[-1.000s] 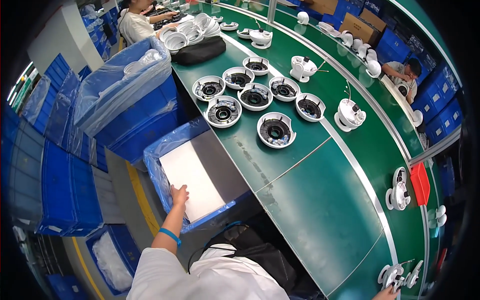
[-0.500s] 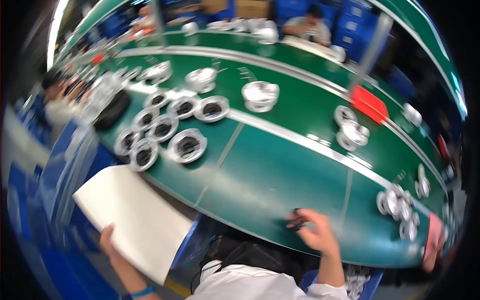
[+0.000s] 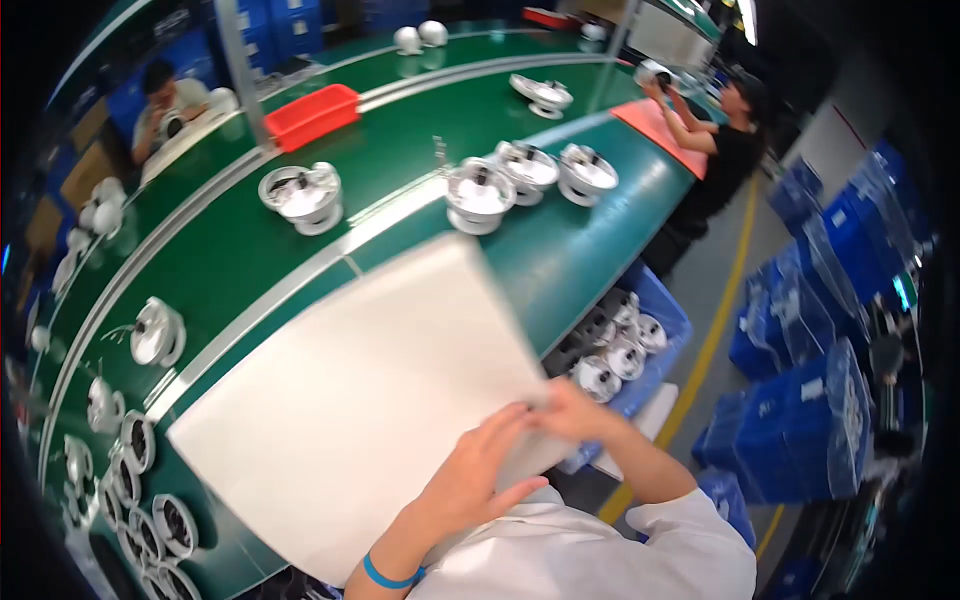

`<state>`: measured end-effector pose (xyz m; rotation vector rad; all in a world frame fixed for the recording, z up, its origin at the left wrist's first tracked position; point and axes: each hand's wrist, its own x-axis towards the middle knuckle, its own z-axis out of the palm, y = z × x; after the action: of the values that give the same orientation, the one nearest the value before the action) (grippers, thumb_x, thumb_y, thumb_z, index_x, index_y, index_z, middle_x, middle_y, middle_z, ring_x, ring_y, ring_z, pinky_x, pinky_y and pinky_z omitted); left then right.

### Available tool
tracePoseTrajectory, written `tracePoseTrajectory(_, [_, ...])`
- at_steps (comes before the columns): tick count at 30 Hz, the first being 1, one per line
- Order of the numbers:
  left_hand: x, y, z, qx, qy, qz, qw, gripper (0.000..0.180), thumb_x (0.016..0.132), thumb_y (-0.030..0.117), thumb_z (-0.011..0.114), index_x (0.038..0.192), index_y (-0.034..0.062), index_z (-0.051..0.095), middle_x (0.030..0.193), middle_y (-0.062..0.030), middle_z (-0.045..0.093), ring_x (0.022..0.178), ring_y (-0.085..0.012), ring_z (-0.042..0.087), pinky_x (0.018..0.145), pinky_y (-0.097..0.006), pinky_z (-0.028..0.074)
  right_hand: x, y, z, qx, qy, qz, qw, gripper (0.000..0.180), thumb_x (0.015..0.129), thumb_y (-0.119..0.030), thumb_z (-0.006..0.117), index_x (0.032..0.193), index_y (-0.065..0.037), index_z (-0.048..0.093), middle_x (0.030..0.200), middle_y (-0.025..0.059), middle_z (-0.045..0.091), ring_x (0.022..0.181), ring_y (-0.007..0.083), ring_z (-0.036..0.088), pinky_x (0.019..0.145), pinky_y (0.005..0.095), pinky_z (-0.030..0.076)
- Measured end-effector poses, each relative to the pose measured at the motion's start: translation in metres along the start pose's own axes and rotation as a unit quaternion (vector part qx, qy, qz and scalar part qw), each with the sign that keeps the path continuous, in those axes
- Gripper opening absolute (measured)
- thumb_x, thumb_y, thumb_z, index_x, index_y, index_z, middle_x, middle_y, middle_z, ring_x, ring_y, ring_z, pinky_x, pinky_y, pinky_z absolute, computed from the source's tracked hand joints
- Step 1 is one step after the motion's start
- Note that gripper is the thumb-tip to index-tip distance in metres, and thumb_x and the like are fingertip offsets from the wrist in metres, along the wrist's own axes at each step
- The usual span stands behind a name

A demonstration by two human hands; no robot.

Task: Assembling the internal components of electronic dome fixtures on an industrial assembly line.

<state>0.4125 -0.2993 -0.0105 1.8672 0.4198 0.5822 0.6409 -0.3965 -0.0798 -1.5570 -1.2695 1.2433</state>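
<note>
A large off-white sheet, perhaps paper or foam, lies in front of me, covering part of the green bench top. My left hand, with a blue band at its wrist, rests across the sheet near its right side; its fingers are stretched out and its thumb stands apart. Beside those fingertips, my right hand has its fingers closed on the sheet's right edge. Whatever sits under the right fingers is hidden. Just past the sheet's far edge, a white round metal housing stands among similar ones.
Several white rings with dark centres lie at lower left. A blue crate of white housings stands right of the bench. A red tray is across the conveyor. One co-worker is at far right, another at far left. Blue bins line the floor.
My view has swung to the right. The sheet has come from the left, beside the bench, to in front of me. My right hand has left the small dark thing and now grips the sheet.
</note>
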Motion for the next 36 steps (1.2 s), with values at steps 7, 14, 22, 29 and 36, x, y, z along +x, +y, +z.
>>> tracePoseTrajectory(7, [0.097, -0.077, 0.024, 0.188, -0.084, 0.160, 0.965, 0.043, 0.086, 0.015, 0.076, 0.127, 0.0036, 0.068, 0.142, -0.0211, 0.057, 0.136, -0.0418, 0.052, 0.110, -0.050, 0.041, -0.350, 0.282, -0.091, 0.354, 0.512, 0.213, 0.753, 0.051, 0.088, -0.006, 0.066, 0.139, -0.002, 0.058, 0.123, 0.0113, 0.070, 0.105, 0.0281, 0.072, 0.093, 0.0427, 0.059])
tracePoseTrajectory(14, [0.105, -0.114, 0.036, 0.292, -0.116, 0.097, 0.944, 0.049, 0.089, 0.017, 0.074, 0.135, 0.0055, 0.063, 0.151, -0.0227, 0.049, 0.145, -0.0434, 0.042, 0.119, -0.054, 0.033, -0.525, 0.349, 0.059, 0.465, 0.553, 0.337, 0.603, 0.058, 0.091, -0.002, 0.056, 0.148, -0.001, 0.047, 0.136, 0.0185, 0.063, 0.119, 0.0370, 0.067, 0.103, 0.0516, 0.055])
tracePoseTrajectory(22, [0.101, -0.120, 0.041, 0.321, -0.109, 0.084, 0.937, 0.052, 0.088, 0.019, 0.076, 0.137, 0.0073, 0.062, 0.154, -0.0212, 0.046, 0.147, -0.0416, 0.039, 0.120, -0.054, 0.031, -0.562, 0.309, 0.033, 0.452, 0.591, 0.373, 0.554, 0.059, 0.092, -0.002, 0.053, 0.150, -0.001, 0.044, 0.139, 0.0197, 0.062, 0.125, 0.0384, 0.063, 0.106, 0.0539, 0.053])
tracePoseTrajectory(29, [0.098, -0.119, 0.039, 0.330, -0.112, 0.070, 0.935, 0.051, 0.089, 0.020, 0.076, 0.137, 0.0075, 0.063, 0.155, -0.0208, 0.046, 0.147, -0.0412, 0.039, 0.120, -0.054, 0.031, -0.535, 0.276, 0.012, 0.459, 0.594, 0.382, 0.539, 0.059, 0.092, -0.001, 0.049, 0.151, 0.001, 0.042, 0.144, 0.0224, 0.058, 0.133, 0.0401, 0.058, 0.112, 0.0563, 0.049])
tracePoseTrajectory(36, [0.110, -0.130, 0.032, 0.308, -0.123, 0.089, 0.939, 0.050, 0.089, 0.021, 0.075, 0.136, 0.0067, 0.063, 0.154, -0.0220, 0.047, 0.147, -0.0410, 0.039, 0.120, -0.054, 0.032, -0.518, 0.267, -0.004, 0.498, 0.558, 0.378, 0.546, 0.058, 0.093, -0.008, 0.051, 0.150, 0.000, 0.044, 0.143, 0.0217, 0.059, 0.130, 0.0387, 0.061, 0.111, 0.0545, 0.049])
